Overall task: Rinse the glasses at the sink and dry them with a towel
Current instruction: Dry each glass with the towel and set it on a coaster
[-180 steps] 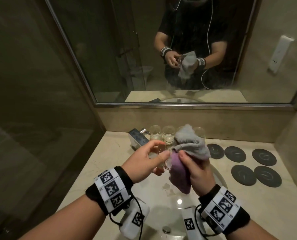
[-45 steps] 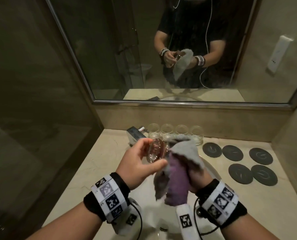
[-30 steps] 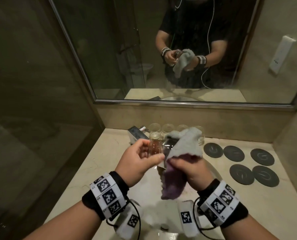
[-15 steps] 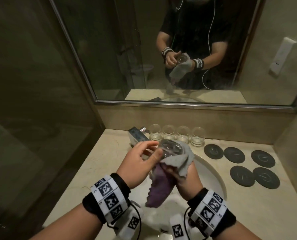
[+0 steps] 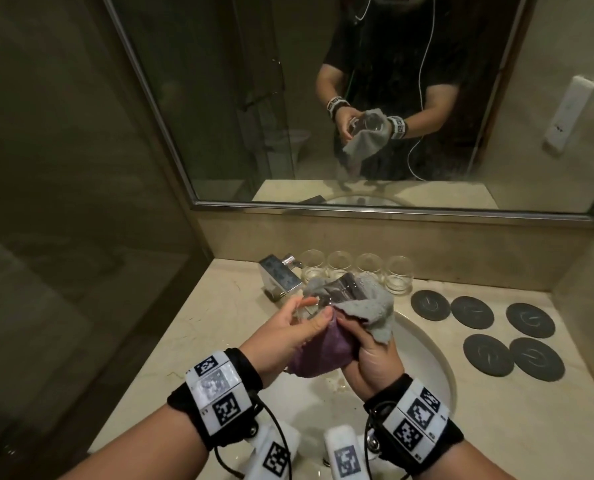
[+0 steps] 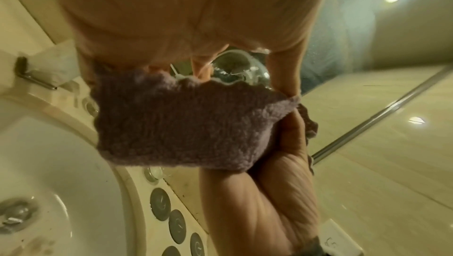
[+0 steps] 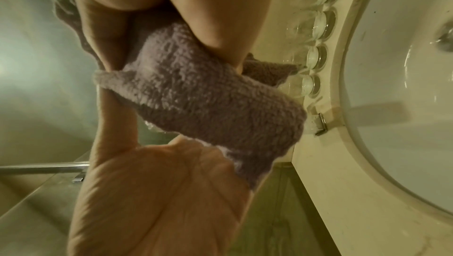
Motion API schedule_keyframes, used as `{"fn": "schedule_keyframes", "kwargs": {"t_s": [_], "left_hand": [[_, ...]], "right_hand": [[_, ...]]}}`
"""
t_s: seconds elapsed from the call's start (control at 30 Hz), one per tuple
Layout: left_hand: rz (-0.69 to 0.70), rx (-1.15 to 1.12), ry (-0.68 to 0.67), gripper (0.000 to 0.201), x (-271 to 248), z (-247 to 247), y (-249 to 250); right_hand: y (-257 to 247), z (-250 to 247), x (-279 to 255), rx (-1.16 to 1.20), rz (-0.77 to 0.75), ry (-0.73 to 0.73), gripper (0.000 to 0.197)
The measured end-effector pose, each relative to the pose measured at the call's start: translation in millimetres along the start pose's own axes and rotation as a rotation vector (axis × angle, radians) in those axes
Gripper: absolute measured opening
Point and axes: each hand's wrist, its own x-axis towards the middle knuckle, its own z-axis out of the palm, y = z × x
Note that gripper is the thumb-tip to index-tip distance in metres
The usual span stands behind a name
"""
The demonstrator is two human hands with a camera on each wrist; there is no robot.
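Above the sink, my left hand (image 5: 314, 308) pinches a clear glass (image 5: 337, 292) between thumb and fingers. The glass lies tilted on its side. My right hand (image 5: 354, 327) grips a grey and purple towel (image 5: 368, 306) that wraps around the glass's far side and bottom. In the left wrist view the glass (image 6: 235, 68) shows above the towel (image 6: 183, 120). The towel (image 7: 208, 105) hides nearly all of the glass in the right wrist view. Several more glasses (image 5: 368, 268) stand upright in a row at the back of the counter.
A chrome faucet (image 5: 278, 275) sits left of the glass row. Several black round coasters (image 5: 472, 317) lie on the counter at the right. The white sink (image 5: 437, 358) is under my hands. A mirror (image 5: 357, 206) runs along the back wall, and a dark glass panel stands at the left.
The glass faced mouth-up with the towel under it; now it lies turned on its side with the towel wrapped further round it. Both hands have shifted slightly away from me.
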Motion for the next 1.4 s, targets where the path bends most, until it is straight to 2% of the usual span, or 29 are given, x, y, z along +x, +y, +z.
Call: {"fn": "schedule_keyframes", "kwargs": {"t_s": [0.1,0.17,0.23,0.3,0.37,0.43,0.5,0.6,0.67,0.73,0.77,0.83,0.9,0.93,0.97,1.03,1.1,1.17,1.23,1.27,1.33,1.4], "left_hand": [[0.003,0.046,-0.021,0.061,1,-3,1],[0.074,0.122,0.010,0.064,2,-7,1],[0.227,0.342,0.065,0.064,1,-14,3],[0.429,0.727,0.132,0.073,2,-24,7],[0.608,1.060,0.035,0.081,4,-30,9],[0.687,1.165,-0.096,0.080,4,-30,7],[0.645,1.051,-0.109,0.081,3,-29,1],[0.352,0.724,-0.075,0.084,-1,-31,5],[0.207,0.473,-0.090,0.068,0,-34,10],[0.121,0.223,-0.076,0.052,1,-32,13],[0.083,0.167,-0.068,0.050,2,-30,14],[0.116,0.228,-0.073,0.051,3,-27,16],[0.329,0.568,-0.088,0.053,0,-27,17],[0.470,0.738,-0.104,0.054,-1,-29,16],[0.593,0.846,-0.142,0.056,-3,-30,15],[0.723,0.924,-0.235,0.059,-2,-33,12],[0.681,0.905,-0.240,0.061,-1,-35,11],[0.481,0.757,-0.170,0.064,0,-35,12],[0.302,0.554,-0.116,0.061,-1,-30,15],[0.257,0.477,-0.109,0.057,-1,-27,17],[0.253,0.422,-0.112,0.050,0,-26,19],[0.354,0.516,-0.144,0.053,0,-27,18]], "right_hand": [[0,1,0,-0.004,0.027,-0.015,0.088],[-4,4,0,-0.059,0.046,-0.032,0.076],[-10,6,3,-0.121,0.056,-0.044,0.057],[-17,6,6,-0.151,0.123,-0.041,0.042],[-21,9,5,-0.174,0.258,-0.039,0.042],[-24,12,2,-0.184,0.350,-0.026,0.043],[-24,10,1,-0.188,0.371,-0.002,0.045],[-24,7,1,-0.245,0.299,0.032,0.043],[-25,4,1,-0.346,0.189,0.033,0.039],[-31,3,-3,-0.525,0.059,0.026,0.032],[-33,1,-6,-0.597,0.011,0.010,0.029],[-37,-1,-7,-0.647,0.021,-0.040,0.031],[-41,-1,-3,-0.568,0.180,-0.135,0.041],[-42,-3,2,-0.458,0.298,-0.150,0.056],[-44,-5,4,-0.346,0.398,-0.136,0.067],[-47,-5,6,-0.235,0.460,-0.138,0.067],[-48,-8,7,-0.245,0.449,-0.162,0.066],[-47,-10,7,-0.327,0.386,-0.148,0.065],[-50,-8,6,-0.550,0.258,-0.096,0.061],[-53,-4,4,-0.699,0.197,-0.105,0.057],[-60,8,-3,-0.902,0.152,-0.181,0.038],[-62,11,-2,-0.848,0.177,-0.199,0.030]]}}
